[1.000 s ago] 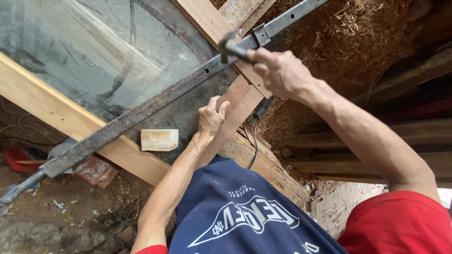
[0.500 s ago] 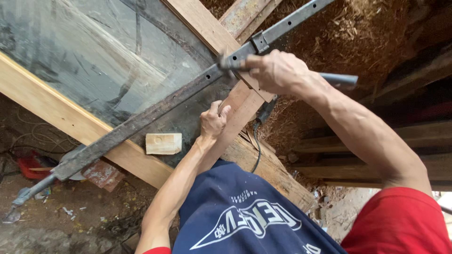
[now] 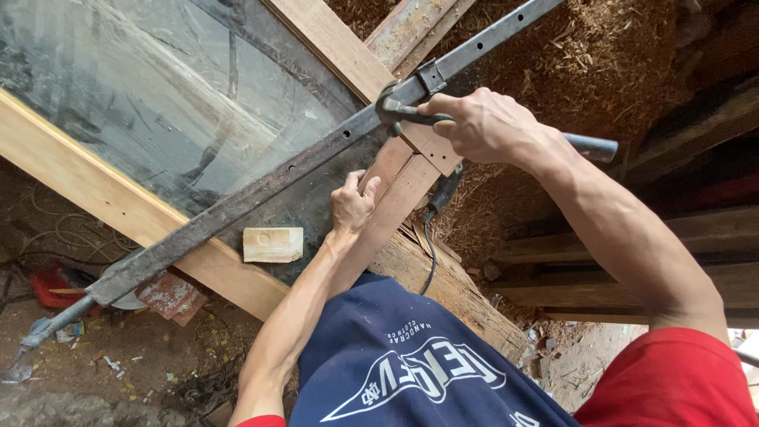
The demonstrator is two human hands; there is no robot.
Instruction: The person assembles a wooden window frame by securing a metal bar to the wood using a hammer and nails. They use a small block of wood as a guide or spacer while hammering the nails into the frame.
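Observation:
My right hand (image 3: 484,126) grips a metal-handled claw hammer (image 3: 594,147), and the hammer's head rests against the sliding jaw of a long rusty bar clamp (image 3: 261,190). The clamp runs diagonally across a wooden frame (image 3: 71,170) that holds a dusty glass pane (image 3: 158,103). My left hand (image 3: 353,204) lies flat on the frame's wooden rail (image 3: 403,178) just below the bar, fingers apart and holding nothing. A small wooden block (image 3: 273,244) sits at the frame's lower edge.
A dark power tool with a black cable (image 3: 441,196) lies beside the rail. A heap of wood shavings (image 3: 624,63) fills the upper right. Wooden beams (image 3: 632,237) lie on the right, and a red object (image 3: 49,283) with scraps sits on the dirt floor at left.
The hammer head has come down from above the bar onto the clamp's jaw, and its handle now shows right of my fist. My left hand has stayed on the rail.

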